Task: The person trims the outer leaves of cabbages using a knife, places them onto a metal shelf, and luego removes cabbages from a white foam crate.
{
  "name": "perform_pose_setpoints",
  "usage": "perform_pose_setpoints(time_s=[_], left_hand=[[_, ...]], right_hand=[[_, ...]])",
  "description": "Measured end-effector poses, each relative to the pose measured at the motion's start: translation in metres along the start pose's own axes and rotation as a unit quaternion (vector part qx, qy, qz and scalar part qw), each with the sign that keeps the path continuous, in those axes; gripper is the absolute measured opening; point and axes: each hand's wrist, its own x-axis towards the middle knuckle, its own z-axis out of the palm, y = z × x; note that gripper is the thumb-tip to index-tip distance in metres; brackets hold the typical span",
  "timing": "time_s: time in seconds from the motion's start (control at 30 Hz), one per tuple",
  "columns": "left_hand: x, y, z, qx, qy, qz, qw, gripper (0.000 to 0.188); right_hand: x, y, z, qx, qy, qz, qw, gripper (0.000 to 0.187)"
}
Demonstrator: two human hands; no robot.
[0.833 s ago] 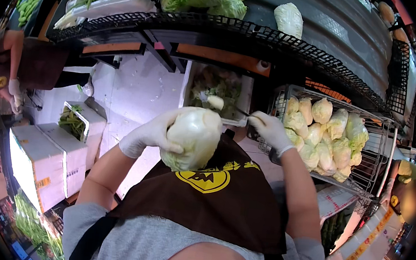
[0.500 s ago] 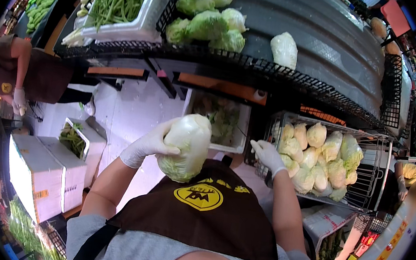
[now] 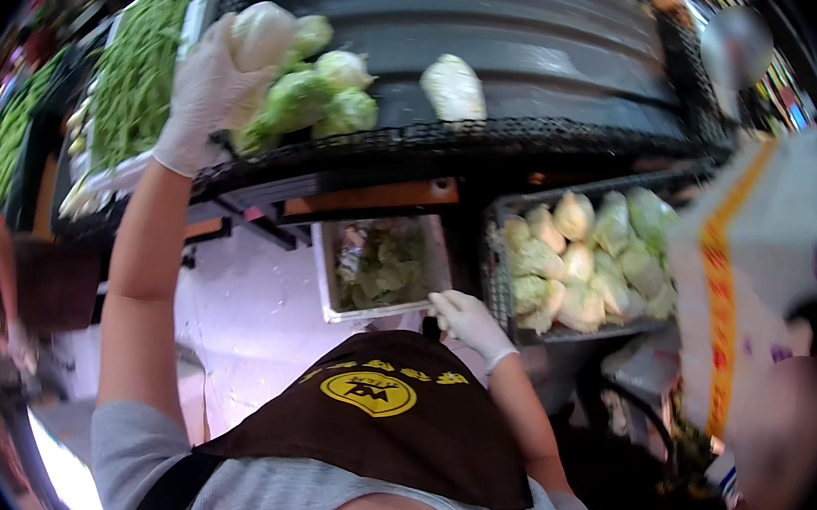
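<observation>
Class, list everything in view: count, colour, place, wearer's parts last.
Ribbed shelf: one, grey, top
Rounded cabbage: one, whitish, in left hand
Leafy cabbages: several, green, shelf's left end
Oblong cabbage: one, white, shelf's middle
Long beans: many, green, upper left
Foam box: one, white, below shelf
Leaf scraps: many, green, inside box
Rectangular crate: one, dark, right of box
Crated cabbages: over ten, yellowish green, inside
Taped carton: one, white, right
Nearby people: at least two, blurred, edges
Cloth apron: one, brown, on wearer
Left hand: one, white glove, upper left
Right hand: one, white glove, near box
</observation>
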Motion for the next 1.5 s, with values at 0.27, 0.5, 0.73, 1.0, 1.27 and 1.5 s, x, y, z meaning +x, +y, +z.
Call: perform_pose_setpoints(time_s=[0.27, 0.5, 0.73, 1.0, 1.27, 1.5], left_hand=[[0.0, 0.002, 0.097, 0.207, -0.101, 0.049, 0.972, 0.102], [0.009, -0.016, 0.098, 0.176, -0.017, 0.017, 0.984, 0.095], [-0.048, 0.004, 0.058, -0.033, 0.092, 0.168, 0.981, 0.081], [-0.137, 0.028, 0.052, -0.238, 0.022, 0.132, 0.962, 0.074], [-0.213, 0.039, 0.093, -0.323, -0.148, 0.022, 0.935, 0.072], [-0.203, 0.122, 0.104, -0.322, -0.252, 0.127, 0.904, 0.072]], right_hand=[[-0.019, 0.009, 0.013, 0.034, 0.053, 0.013, 0.998, 0.041], [-0.014, 0.015, 0.016, 0.035, 0.055, 0.028, 0.997, 0.044], [-0.006, -0.003, 0.019, -0.03, 0.023, 0.015, 0.999, 0.045], [-0.01, 0.005, 0.024, -0.005, 0.021, 0.043, 0.999, 0.044], [-0.03, 0.04, 0.017, 0.064, 0.024, 0.125, 0.99, 0.043], [-0.041, 0.104, -0.007, 0.022, 0.011, 0.183, 0.983, 0.04]])
